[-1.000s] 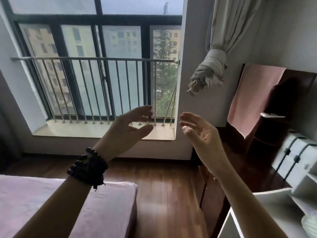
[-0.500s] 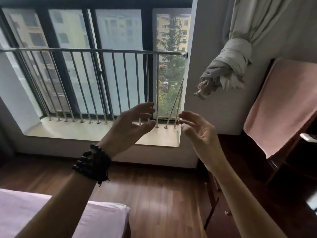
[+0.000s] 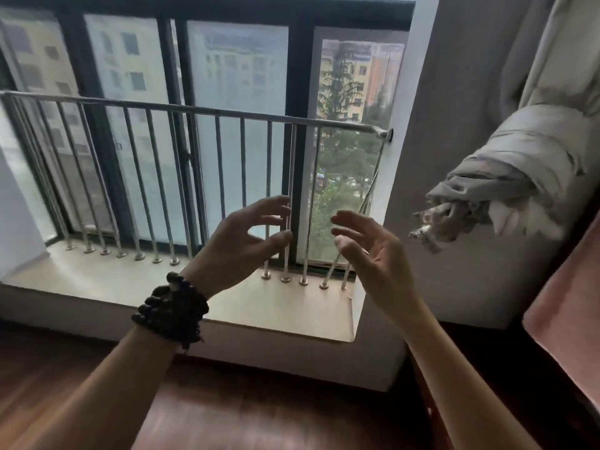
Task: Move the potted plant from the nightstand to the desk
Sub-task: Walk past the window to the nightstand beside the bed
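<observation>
My left hand, with a dark bead bracelet on its wrist, is raised in front of the window, fingers spread and curved, holding nothing. My right hand is raised beside it, palm turned inward, fingers apart and also empty. The two hands face each other with a gap between them. No potted plant, nightstand or desk top shows in the head view.
A window with a metal railing and a pale sill fills the view ahead. A knotted grey curtain hangs at the right. A pink cloth drapes over dark wooden furniture at the right edge. Wooden floor lies below.
The view has moved closer to the window and the bed at lower left has dropped out of sight. Both hands stay raised and empty, fingers slightly more curled.
</observation>
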